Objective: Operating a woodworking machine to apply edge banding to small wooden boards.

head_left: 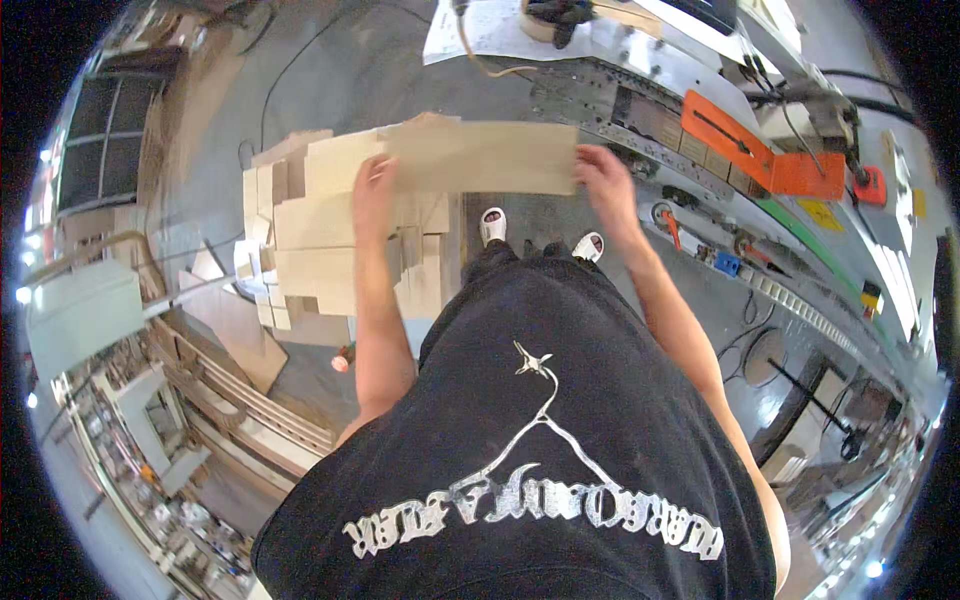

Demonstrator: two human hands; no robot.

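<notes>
Fingers, left: our left hand (373,192) has its fingers (378,166) closed in on the left end of a tan panel; motion blur hides just where each tip sits.
Fingers, right: our right hand (607,182) pinches the opposite short end, fingers bent around the edge, the gap between them narrow.
Tan panel: it is a flat, long rectangle (490,157), spanning from one of our hands to the other, ahead of our feet, its face blurred and bare.
Forearms: both of ours are bare and reach forward, the left one crossing in front of part of the pile.
Pile: many tan boards (320,238) lie to our left in uneven layers, edges staggered; the panel's left end overlaps the pile in our view, and we cannot tell whether they touch.
Shoes: our two white shoes (493,226) stand apart on the grey floor (345,85), just below the panel as we look down.
Shirt: ours is black (545,430), with a pale line drawing and lettering across it.
Machine side: at our right runs a long metal frame (800,300) carrying an orange plate (728,140), a red part (871,186) and a small blue block (727,264).
Far side: beyond the panel we see a white sheet (485,38).
Left side: slatted wooden pieces (250,400) lie well apart from our hands.
</notes>
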